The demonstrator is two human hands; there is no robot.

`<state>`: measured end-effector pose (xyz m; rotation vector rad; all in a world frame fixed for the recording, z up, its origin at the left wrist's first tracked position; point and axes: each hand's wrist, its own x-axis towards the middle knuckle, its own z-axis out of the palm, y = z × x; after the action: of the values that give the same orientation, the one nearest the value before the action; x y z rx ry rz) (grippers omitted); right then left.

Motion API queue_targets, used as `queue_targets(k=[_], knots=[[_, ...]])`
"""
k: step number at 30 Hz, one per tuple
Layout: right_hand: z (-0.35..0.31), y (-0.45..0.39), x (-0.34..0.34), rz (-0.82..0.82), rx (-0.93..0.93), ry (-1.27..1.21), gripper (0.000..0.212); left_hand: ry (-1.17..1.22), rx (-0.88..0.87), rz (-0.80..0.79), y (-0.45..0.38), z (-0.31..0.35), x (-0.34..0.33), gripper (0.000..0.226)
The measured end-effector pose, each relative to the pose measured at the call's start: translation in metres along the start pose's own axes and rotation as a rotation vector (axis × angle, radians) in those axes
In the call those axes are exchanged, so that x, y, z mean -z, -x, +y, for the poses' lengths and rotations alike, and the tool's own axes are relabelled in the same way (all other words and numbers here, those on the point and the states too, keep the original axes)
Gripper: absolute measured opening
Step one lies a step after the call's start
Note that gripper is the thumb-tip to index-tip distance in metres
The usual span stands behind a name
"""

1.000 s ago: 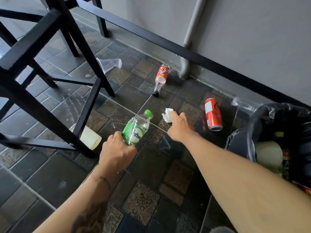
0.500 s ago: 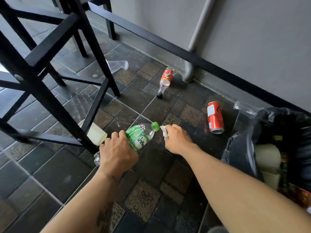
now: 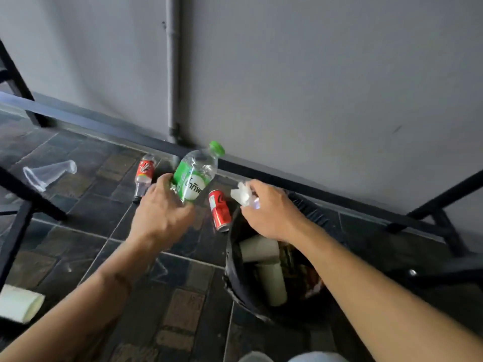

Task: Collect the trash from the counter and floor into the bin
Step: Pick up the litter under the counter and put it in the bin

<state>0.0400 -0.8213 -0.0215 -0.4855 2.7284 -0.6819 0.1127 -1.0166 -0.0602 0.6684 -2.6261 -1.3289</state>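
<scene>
My left hand (image 3: 162, 215) grips a clear plastic bottle (image 3: 197, 173) with a green label and green cap, held up above the floor, left of the bin. My right hand (image 3: 271, 212) holds a crumpled white tissue (image 3: 241, 194) over the far rim of the black-lined bin (image 3: 232, 270). Paper cups and wrappers lie inside the bin. On the floor, a red can (image 3: 219, 210) lies just left of the bin. A small bottle with a red label (image 3: 143, 173) lies farther left, and a clear plastic cup (image 3: 48, 173) lies on its side.
A white paper cup (image 3: 18, 304) lies at the lower left edge. Black metal stool legs (image 3: 23, 202) stand at the left, and a black frame bar (image 3: 439, 205) runs along the wall. A grey pipe (image 3: 172, 74) runs down the wall.
Both hands have lifted from the floor and swung right toward the bin, the left with the bottle and the right with the tissue. The view has turned toward the bin.
</scene>
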Motion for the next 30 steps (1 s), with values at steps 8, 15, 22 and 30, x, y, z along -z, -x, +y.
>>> queue_targets(k=[8, 15, 22, 30], knots=[[0.106, 0.045, 0.011, -0.049, -0.287, -0.153, 0.058, 0.036, 0.119, -0.429, 0.033, 0.113, -0.077, 0.049], [0.148, 0.060, 0.020, 0.369, -0.251, 0.120, 0.039, 0.059, 0.326, -0.459, 0.047, 0.106, -0.142, 0.084], [0.156, 0.055, -0.004, 0.239, -0.237, 0.047, 0.047, -0.197, 0.203, -0.462, 0.054, 0.089, -0.151, 0.070], [0.104, 0.023, -0.004, 0.260, 0.055, -0.071, 0.043, -0.146, -0.165, -0.033, 0.032, 0.056, -0.093, 0.032]])
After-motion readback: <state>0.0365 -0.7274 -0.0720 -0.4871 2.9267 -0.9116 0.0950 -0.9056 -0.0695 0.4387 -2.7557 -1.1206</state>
